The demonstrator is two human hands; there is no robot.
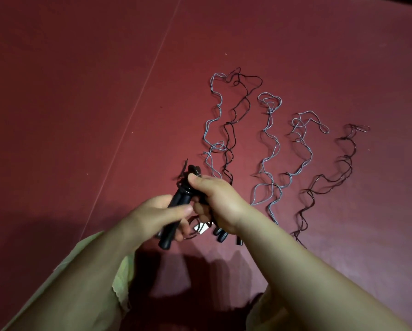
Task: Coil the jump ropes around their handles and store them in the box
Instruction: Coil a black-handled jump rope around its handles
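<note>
A: What is the person holding right now?

B: The left hand (152, 218) is gripping a pair of black handles (176, 206), fingers curled round them. The right hand (214, 201) is pinching the dark cord coil (192, 174) at the handles' 12 o'clock end, thumb pressing on the wraps.

A: And the other jump ropes?

B: They are lying loose on the red floor (81, 91), from 12 to 3 o'clock of the hands: a grey rope (269, 149) in the middle, a dark rope (343, 163) farthest toward 3 o'clock. More handle ends (220, 234) are showing under the right wrist.

A: How is the cord likely handling?

B: Thin, light and springy, judging by the kinks; it is probably wanting to uncoil, so gripping the stiff handles and pinning the last wrap looks wise.

A: Any writing? The box?

B: A small pale tag (200, 228) is peeking out, unreadable. No box is showing.
</note>
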